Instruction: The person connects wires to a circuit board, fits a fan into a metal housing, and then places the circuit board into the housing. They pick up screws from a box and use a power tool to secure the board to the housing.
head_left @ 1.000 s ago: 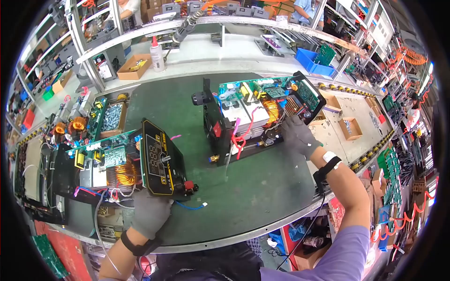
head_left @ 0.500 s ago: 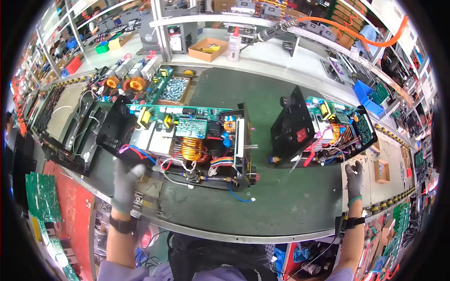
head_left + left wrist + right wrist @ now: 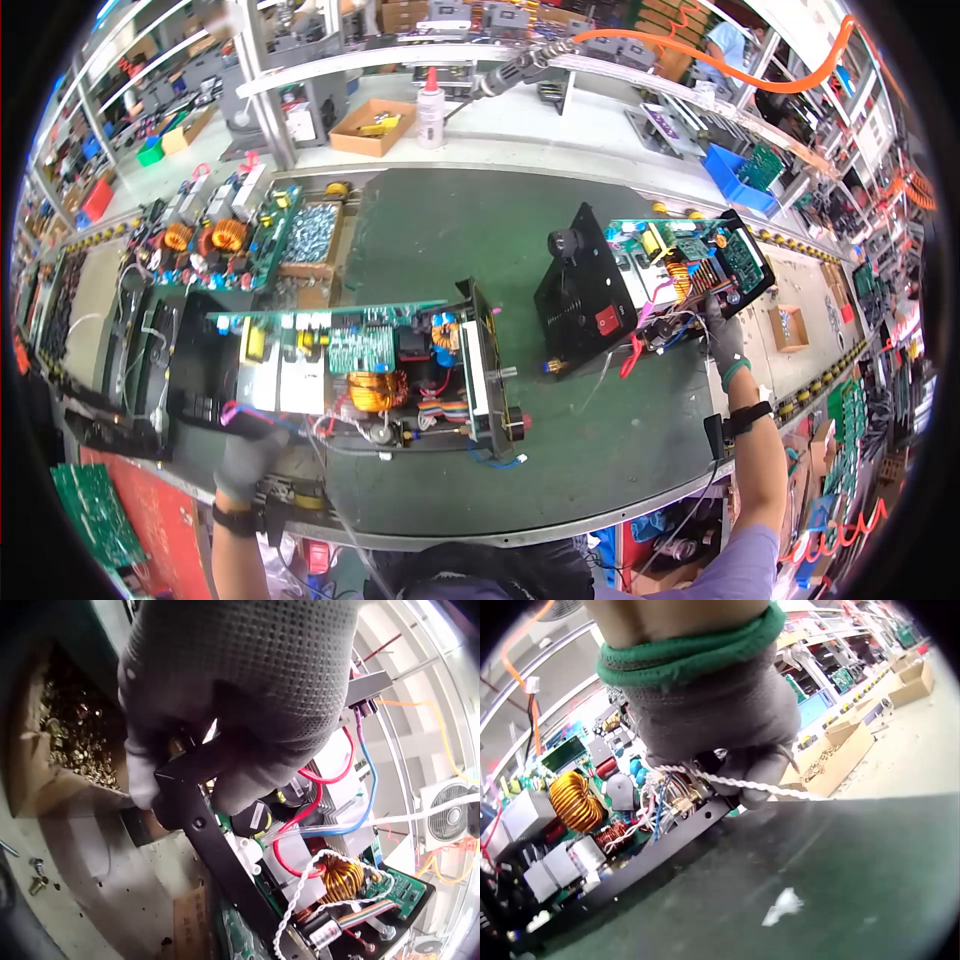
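Observation:
Two open electronic units with black metal chassis, circuit boards and copper-wound coils stand on the green mat. My gloved left hand (image 3: 248, 465) is at the near left corner of the left unit (image 3: 290, 375). In the left wrist view its fingers (image 3: 247, 784) curl round the end of the black chassis rail (image 3: 225, 862). My gloved right hand (image 3: 725, 335) grips the near right end of the right unit (image 3: 590, 310). Fingers (image 3: 761, 784) bend over that chassis edge (image 3: 660, 859) in the right wrist view, where a twisted white wire crosses them.
A box of small screws (image 3: 310, 235) and more circuit assemblies (image 3: 215, 235) are at the left. On the back ledge stand a cardboard box (image 3: 372, 128) and a red-capped bottle (image 3: 430, 112). A driver on an orange hose (image 3: 520, 70) hangs above. A blue bin (image 3: 738, 180) lies right.
My left hand left the left unit's front panel, opened, and now holds its left end. That unit's panel has turned right. My right hand came off the right unit, then gripped its end again.

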Action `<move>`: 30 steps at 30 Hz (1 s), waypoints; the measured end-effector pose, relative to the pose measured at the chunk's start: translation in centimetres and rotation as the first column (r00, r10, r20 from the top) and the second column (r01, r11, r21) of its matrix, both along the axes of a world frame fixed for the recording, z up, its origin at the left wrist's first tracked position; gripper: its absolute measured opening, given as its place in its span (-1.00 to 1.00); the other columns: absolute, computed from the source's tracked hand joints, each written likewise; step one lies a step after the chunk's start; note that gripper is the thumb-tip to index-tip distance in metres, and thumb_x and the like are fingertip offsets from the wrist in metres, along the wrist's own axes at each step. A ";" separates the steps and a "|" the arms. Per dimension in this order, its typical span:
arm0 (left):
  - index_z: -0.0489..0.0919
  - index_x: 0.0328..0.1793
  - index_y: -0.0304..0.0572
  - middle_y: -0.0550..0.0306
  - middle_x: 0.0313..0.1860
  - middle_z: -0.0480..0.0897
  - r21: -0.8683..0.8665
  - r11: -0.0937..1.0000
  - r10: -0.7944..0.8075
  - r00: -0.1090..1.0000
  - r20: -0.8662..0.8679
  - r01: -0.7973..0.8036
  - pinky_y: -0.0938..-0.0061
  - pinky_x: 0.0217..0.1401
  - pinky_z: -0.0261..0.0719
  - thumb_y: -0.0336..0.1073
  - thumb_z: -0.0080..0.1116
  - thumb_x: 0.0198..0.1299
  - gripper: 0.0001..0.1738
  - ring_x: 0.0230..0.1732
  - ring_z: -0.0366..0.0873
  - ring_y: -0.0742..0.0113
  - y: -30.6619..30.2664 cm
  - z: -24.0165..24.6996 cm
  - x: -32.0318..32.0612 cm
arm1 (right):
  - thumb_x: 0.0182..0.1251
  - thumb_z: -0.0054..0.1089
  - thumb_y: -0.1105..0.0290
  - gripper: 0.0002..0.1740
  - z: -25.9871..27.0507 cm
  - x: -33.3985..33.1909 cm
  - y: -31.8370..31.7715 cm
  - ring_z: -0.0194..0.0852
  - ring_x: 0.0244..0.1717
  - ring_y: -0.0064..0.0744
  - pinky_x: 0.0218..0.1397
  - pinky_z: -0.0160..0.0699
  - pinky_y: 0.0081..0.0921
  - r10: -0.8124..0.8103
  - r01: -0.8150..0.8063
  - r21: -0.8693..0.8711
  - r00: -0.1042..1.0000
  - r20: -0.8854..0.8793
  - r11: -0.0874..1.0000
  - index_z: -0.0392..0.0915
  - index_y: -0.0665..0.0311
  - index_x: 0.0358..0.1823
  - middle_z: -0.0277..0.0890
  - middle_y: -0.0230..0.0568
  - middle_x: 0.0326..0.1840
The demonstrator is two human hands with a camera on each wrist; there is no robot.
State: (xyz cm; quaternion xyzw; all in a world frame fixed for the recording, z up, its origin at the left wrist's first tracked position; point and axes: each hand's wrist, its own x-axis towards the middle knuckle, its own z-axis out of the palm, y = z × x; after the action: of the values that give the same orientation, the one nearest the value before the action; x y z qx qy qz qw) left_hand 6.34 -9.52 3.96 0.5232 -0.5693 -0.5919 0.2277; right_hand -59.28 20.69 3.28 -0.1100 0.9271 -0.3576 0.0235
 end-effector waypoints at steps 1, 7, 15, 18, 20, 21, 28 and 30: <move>0.61 0.01 -0.37 0.22 -0.25 0.64 -0.036 0.997 -0.060 0.994 0.096 0.064 0.46 -0.13 0.58 -0.52 0.22 0.15 -0.72 -0.22 0.58 0.43 0.5 -0.2 0.9 | 0.24 0.07 -0.39 -0.11 0.4 0.2 -0.3 0.67 -0.11 0.03 -0.12 0.57 -0.19 -0.031 0.030 0.018 0.999 0.043 0.999 0.61 0.47 0.00 0.66 0.18 -0.21; 0.65 -0.09 -0.25 0.03 -0.27 0.65 -0.491 0.791 -0.177 0.905 0.386 0.364 0.27 -0.13 0.51 -0.35 0.26 0.17 -0.79 -0.24 0.59 0.17 6.1 -3.1 5.0 | 0.35 0.12 -0.15 -0.40 3.0 4.2 -2.8 0.60 -0.48 -0.28 -0.49 0.54 -0.35 0.027 -0.005 -0.131 0.986 0.163 0.991 0.59 0.26 0.07 0.63 -0.12 -0.32; 0.70 -0.10 -0.34 0.01 -0.17 0.73 -0.406 0.849 -0.282 0.940 0.193 0.338 0.35 0.04 0.59 -0.47 0.34 0.12 -0.79 -0.11 0.66 0.28 11.1 2.0 -0.6 | 0.21 0.22 -0.31 -0.24 4.5 13.1 -10.4 0.62 -0.44 -0.31 -0.43 0.59 -0.39 0.200 -0.173 -0.120 0.943 0.266 0.978 0.54 0.29 0.06 0.63 -0.01 -0.27; 0.70 -0.12 -0.28 0.01 -0.24 0.72 -0.430 0.816 -0.325 0.922 0.211 0.386 0.31 0.03 0.58 -0.46 0.32 0.12 -0.82 -0.16 0.66 0.14 11.3 2.0 -2.9 | 0.23 0.24 -0.21 -0.32 3.3 14.2 -11.4 0.64 -0.41 -0.26 -0.35 0.59 -0.35 0.303 -0.274 -0.156 0.930 0.210 0.949 0.53 0.30 0.04 0.65 -0.06 -0.26; 0.71 -0.19 -0.24 0.02 -0.27 0.70 -0.571 0.612 -0.393 0.837 0.380 0.547 0.31 0.01 0.56 -0.36 0.35 0.16 -0.86 -0.18 0.64 0.03 10.0 2.7 -3.6 | 0.25 0.24 -0.08 -0.39 2.9 13.8 -11.2 0.66 -0.29 -0.17 -0.17 0.60 -0.29 0.562 -0.557 -0.111 0.827 0.010 0.823 0.49 0.30 0.10 0.67 -0.07 -0.25; 0.69 -0.06 -0.23 0.02 -0.12 0.70 -0.390 0.735 -0.406 0.821 0.402 0.554 0.31 0.10 0.54 -0.31 0.35 0.18 -0.76 -0.04 0.63 0.07 9.9 2.7 -3.0 | 0.25 0.23 -0.03 -0.39 4.0 14.2 -10.3 0.66 -0.21 -0.14 -0.08 0.58 -0.26 0.586 -0.579 -0.115 0.809 0.040 0.807 0.46 0.27 0.16 0.66 -0.03 -0.22; 0.48 0.36 -0.20 -0.02 0.27 0.55 -0.287 0.568 -0.755 0.627 0.190 0.771 0.29 0.44 0.28 -0.27 0.28 0.26 -0.45 0.34 0.42 0.17 10.6 1.5 -8.7 | 0.32 0.22 0.14 -0.45 9.4 16.3 6.4 0.64 -0.44 -0.34 -0.26 0.61 -0.36 0.306 -0.298 -0.114 0.950 0.066 0.948 0.41 0.27 0.26 0.61 -0.15 -0.35; 0.42 0.41 -0.19 -0.05 0.33 0.49 -0.265 0.546 -0.792 0.593 0.144 0.795 0.30 0.46 0.25 -0.25 0.27 0.27 -0.41 0.37 0.38 0.14 11.6 0.8 -12.4 | 0.28 0.29 0.24 -0.53 7.4 15.6 13.8 0.57 -0.44 -0.43 -0.31 0.56 -0.41 -0.026 0.016 -0.149 0.998 -0.064 0.989 0.49 0.27 0.18 0.59 -0.20 -0.42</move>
State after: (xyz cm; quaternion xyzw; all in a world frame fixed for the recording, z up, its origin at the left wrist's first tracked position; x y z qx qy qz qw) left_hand -6.09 2.04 4.80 0.1705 -0.8278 -0.5343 0.0109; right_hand -43.69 34.53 10.64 -0.1133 0.8992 -0.4221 -0.0192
